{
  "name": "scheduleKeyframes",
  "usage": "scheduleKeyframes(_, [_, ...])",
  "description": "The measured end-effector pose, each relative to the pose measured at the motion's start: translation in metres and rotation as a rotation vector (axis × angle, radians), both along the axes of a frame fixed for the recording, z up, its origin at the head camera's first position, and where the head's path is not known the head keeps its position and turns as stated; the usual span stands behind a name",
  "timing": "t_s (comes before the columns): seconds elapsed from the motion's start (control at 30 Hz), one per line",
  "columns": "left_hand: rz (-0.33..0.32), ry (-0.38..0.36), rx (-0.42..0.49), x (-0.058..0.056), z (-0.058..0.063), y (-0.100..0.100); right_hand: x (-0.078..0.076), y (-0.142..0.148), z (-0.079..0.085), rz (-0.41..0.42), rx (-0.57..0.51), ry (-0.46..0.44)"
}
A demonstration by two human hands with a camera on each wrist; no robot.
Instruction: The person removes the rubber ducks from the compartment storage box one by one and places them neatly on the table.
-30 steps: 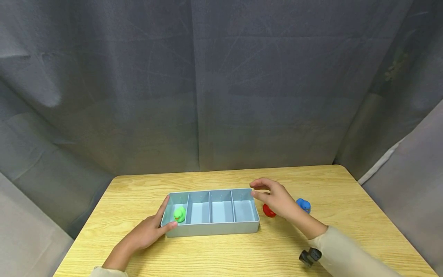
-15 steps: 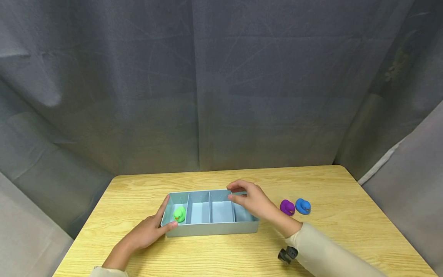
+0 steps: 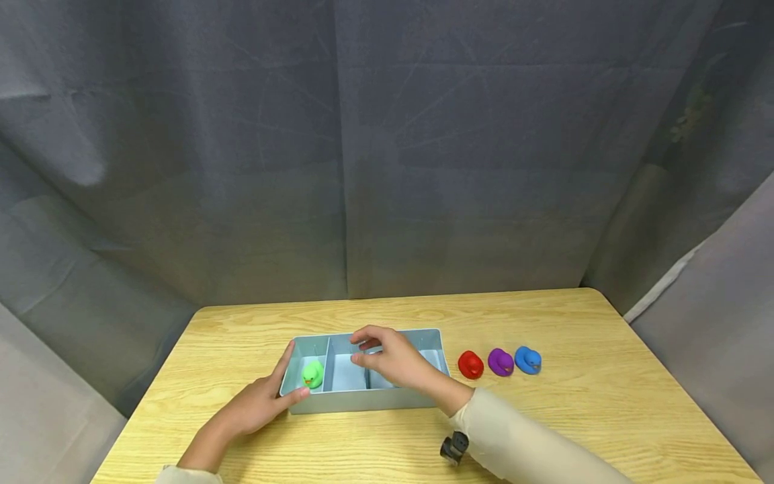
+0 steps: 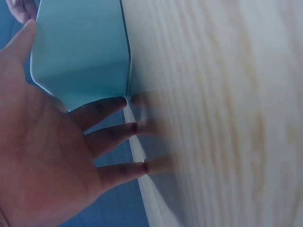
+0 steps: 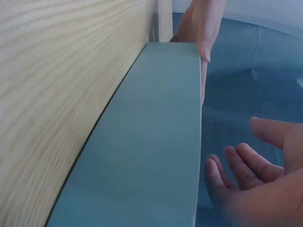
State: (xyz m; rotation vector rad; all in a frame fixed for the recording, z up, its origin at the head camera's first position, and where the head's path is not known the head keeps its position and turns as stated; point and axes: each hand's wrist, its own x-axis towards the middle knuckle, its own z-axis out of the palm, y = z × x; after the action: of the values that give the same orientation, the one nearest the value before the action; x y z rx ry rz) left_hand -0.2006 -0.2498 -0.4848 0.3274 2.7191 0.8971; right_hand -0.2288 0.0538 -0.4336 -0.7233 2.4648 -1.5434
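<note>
A pale blue tray [image 3: 363, 401] divided into compartments lies on the table, with a green toy duck [image 3: 312, 374] in its leftmost section. My left hand [image 3: 256, 407] rests against the tray's left end, thumb at the front wall; its straight fingers [image 4: 111, 139] reach down to the tabletop in the left wrist view. Over the middle compartments hovers my right hand [image 3: 393, 358], its thumb and bent fingers apart, holding nothing. The right wrist view shows this hand [image 5: 265, 175] above the tray's rim. Its forearm and hand hide part of the two right-hand compartments.
Right of the tray, a red toy duck [image 3: 470, 365], a purple toy duck [image 3: 500, 362] and a blue toy duck [image 3: 529, 360] sit in a row. The wooden table [image 3: 574, 417] ends at a grey curtain [image 3: 387, 168]. A small black device [image 3: 454, 448] sits at the right cuff.
My right hand has moved left from the tray's right end to above its middle, uncovering the red and purple ducks. The left hand, tray and green duck have stayed put.
</note>
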Motion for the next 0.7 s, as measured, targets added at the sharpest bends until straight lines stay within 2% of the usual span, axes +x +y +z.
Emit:
scheduleKeyframes(0.33, [-0.008,-0.012,0.011,-0.001,-0.002,-0.001,-0.004,-0.042,-0.005,0.067,0.051,-0.023])
scheduleKeyframes(0.7, [-0.023,-0.022,0.035,-0.002,-0.002,-0.001,-0.011,-0.073,-0.013,0.091,0.215,-0.002])
